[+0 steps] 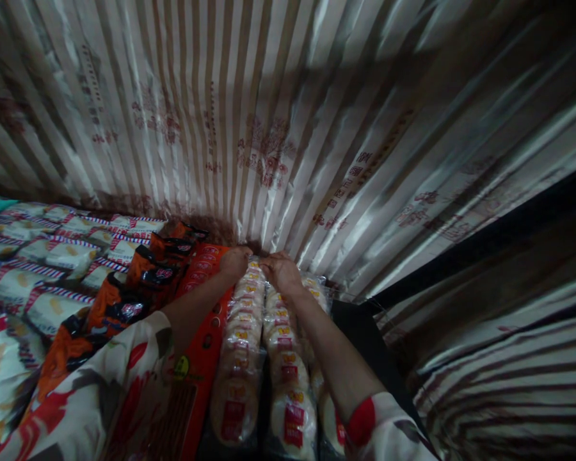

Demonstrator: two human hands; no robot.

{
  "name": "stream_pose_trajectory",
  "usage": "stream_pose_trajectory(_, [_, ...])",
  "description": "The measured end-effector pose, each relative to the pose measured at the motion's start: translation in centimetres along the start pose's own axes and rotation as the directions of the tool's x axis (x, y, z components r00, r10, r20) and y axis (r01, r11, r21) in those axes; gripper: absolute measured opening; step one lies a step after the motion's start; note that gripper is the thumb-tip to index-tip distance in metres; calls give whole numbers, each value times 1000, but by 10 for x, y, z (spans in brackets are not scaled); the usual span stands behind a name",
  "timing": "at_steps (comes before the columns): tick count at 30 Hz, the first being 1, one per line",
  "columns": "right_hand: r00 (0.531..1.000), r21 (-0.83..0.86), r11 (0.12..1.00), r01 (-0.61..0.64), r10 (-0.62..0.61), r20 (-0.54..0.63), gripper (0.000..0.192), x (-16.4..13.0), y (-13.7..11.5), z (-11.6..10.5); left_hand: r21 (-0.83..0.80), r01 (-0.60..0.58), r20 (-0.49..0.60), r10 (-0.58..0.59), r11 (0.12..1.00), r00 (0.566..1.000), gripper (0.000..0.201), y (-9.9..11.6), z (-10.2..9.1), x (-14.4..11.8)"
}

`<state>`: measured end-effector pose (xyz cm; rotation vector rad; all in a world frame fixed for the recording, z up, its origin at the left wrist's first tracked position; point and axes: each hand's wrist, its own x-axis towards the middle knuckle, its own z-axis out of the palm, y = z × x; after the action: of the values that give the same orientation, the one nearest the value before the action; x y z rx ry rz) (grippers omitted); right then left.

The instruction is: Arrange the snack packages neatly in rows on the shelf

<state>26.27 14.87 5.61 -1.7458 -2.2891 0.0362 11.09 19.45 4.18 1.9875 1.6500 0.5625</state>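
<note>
1. A corrugated metal wall, striped light and dark and stamped with faded red print, fills the upper part of the view and bends round to the right.
2. White packets with red and blue edging lie in a wide spread on the left, reaching back to the foot of the wall.
3. An orange-red box lies flat beside them, running from the near edge toward the wall, partly under the left forearm.
4. Orange and black packets are heaped between the white packets and the box.
5. Rows of round cakes in clear wrap, each with a red and yellow label, lie side by side just right of the box, running from the near edge to the wall.
6. The left hand rests on the far end of one row, fingers curled down onto it; whether they grip is unclear.
7. The right hand sits on the neighbouring row's far end, fingers bent over the wrap, close to the left hand.
</note>
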Motion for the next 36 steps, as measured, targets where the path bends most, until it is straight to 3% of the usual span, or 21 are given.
stream_pose_trajectory(8, [998,-94,994,46,-41,53,20,-2,-5,-6,-116,0,-11,-1,993,1000,30,-6,5,6])
stream_pose_trajectory(16, [997,-37,999,1,2,83,17,0,-4,-3,-54,50,-57,-53,997,997,26,-8,4,4])
stream_pose_trajectory(21, [998,-41,999,-27,30,61,17,0,-6,0,-210,7,-63,-21,978,998,21,-15,10,9])
stream_pose_trajectory(29, [999,68,998,12,-9,-41,15,-5,2,7,-337,4,-28,-14,941,1000,21,-24,20,19])
stream_pose_trajectory(36, [999,284,958,50,-47,-19,11,-4,17,15,-311,21,-18,-28,950,999,27,-24,21,19])
